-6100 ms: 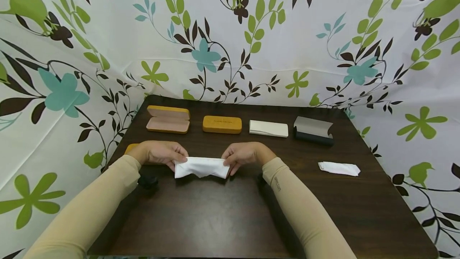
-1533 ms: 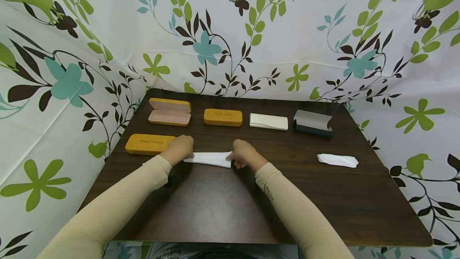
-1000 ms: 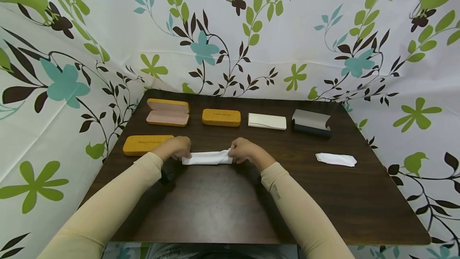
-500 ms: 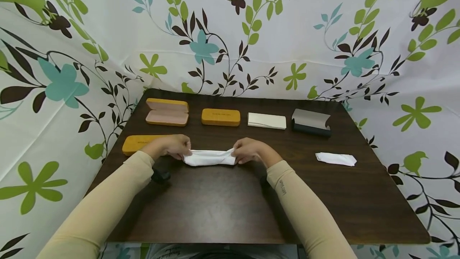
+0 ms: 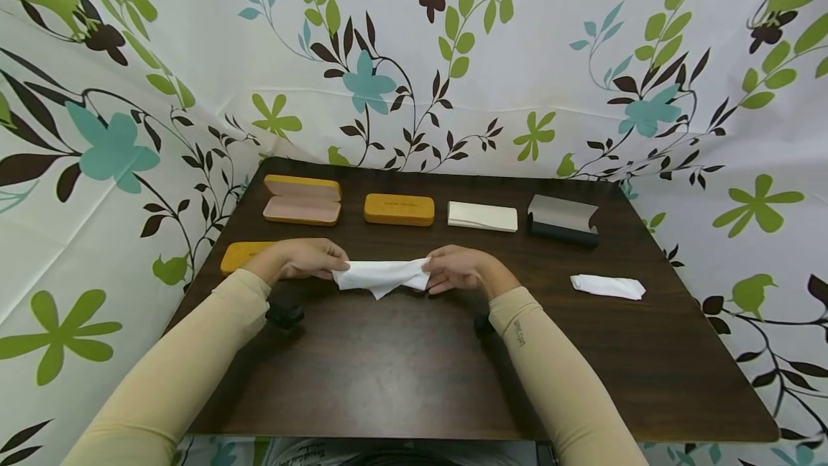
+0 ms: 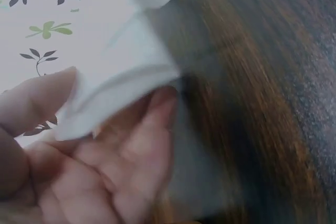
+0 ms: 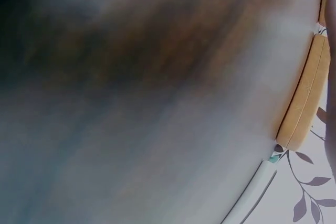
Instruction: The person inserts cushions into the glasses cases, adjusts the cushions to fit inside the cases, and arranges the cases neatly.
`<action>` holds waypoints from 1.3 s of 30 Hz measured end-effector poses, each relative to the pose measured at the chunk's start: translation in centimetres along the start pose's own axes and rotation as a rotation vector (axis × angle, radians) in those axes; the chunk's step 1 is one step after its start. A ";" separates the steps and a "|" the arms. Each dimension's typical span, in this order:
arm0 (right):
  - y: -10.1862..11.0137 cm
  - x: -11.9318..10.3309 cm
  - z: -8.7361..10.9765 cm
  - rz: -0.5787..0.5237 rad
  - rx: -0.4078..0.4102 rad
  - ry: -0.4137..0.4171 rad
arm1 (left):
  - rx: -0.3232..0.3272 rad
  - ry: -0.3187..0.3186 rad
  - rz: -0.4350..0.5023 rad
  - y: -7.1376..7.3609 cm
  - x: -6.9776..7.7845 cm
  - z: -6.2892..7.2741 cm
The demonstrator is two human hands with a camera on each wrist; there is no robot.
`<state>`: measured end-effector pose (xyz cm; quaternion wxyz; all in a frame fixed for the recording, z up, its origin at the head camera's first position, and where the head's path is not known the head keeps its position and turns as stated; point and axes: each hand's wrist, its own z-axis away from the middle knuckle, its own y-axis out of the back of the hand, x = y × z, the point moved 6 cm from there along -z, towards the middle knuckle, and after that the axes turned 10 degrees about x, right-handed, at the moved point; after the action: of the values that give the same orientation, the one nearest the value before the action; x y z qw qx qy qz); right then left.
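A folded white cloth point(image 5: 380, 275) is stretched between both hands above the middle of the table, its lower edge drooping to a point. My left hand point(image 5: 304, 259) pinches its left end between thumb and fingers. At the opposite end my right hand point(image 5: 461, 269) grips the corner. In the left wrist view the white cloth point(image 6: 121, 56) runs between the thumb and fingers of the left hand point(image 6: 89, 177), somewhat blurred. The right wrist view shows mainly blurred table, with the cloth out of sight. A second folded white cloth point(image 5: 608, 286) lies flat at the right.
Along the back of the dark table point(image 5: 388, 380) stand an open yellow glasses case point(image 5: 301, 211), a closed yellow glasses case point(image 5: 399, 210), a cream flat case point(image 5: 481, 216) and an open grey-and-black case point(image 5: 564, 220). Another yellow case point(image 5: 242, 256) sits behind the left hand.
Both hands have lifted the cloth off the tabletop and drawn slightly apart. Its lower edge now hangs loose in a point, where it looked like a flat folded strip a second ago.
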<state>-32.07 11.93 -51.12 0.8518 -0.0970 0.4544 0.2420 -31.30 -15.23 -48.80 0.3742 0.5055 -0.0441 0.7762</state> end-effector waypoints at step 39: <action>-0.2 -3.6 -2.2 -0.143 -0.056 0.050 | 0.146 0.004 0.367 4.4 -0.4 -0.4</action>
<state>-35.28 9.76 -49.39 0.8522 -0.1591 0.4605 0.1908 -34.25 -18.46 -47.97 0.1888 0.5133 -0.0786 0.8335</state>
